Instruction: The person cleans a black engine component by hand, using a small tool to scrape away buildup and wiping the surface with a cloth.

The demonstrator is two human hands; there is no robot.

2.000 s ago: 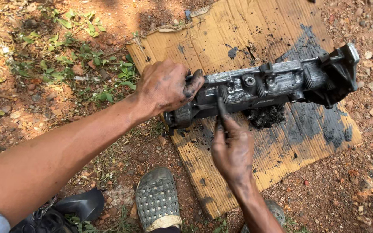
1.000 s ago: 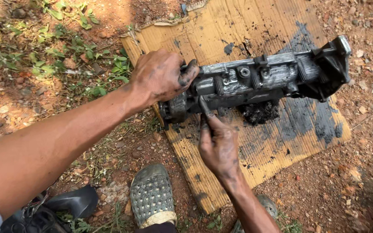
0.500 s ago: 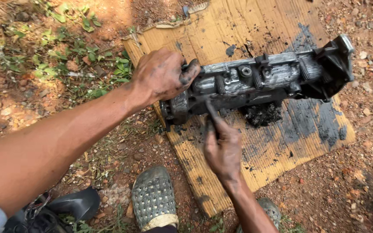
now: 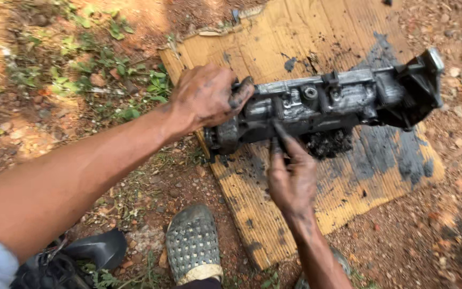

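Observation:
A long grey metal engine part point(image 4: 327, 104), caked in black grease, lies across a sheet of corrugated cardboard point(image 4: 295, 48) on the dirt. My left hand point(image 4: 207, 96) grips its left end from above, thumb smeared black. My right hand point(image 4: 292, 176) reaches up from below, with its extended fingers pressing the part's near side at the middle. A lump of black sludge point(image 4: 330, 144) hangs under the part just right of those fingers.
Grease stains darken the cardboard under the part's right end point(image 4: 397, 155). Red gravelly soil point(image 4: 445, 230) surrounds the sheet, with weeds point(image 4: 135, 96) to the left. A grey perforated shoe point(image 4: 191, 246) and a dark object point(image 4: 89, 249) sit near the bottom edge.
My right hand has slid slightly along the part's near side, fingers still against it. My left hand keeps its grip, and the part has barely shifted.

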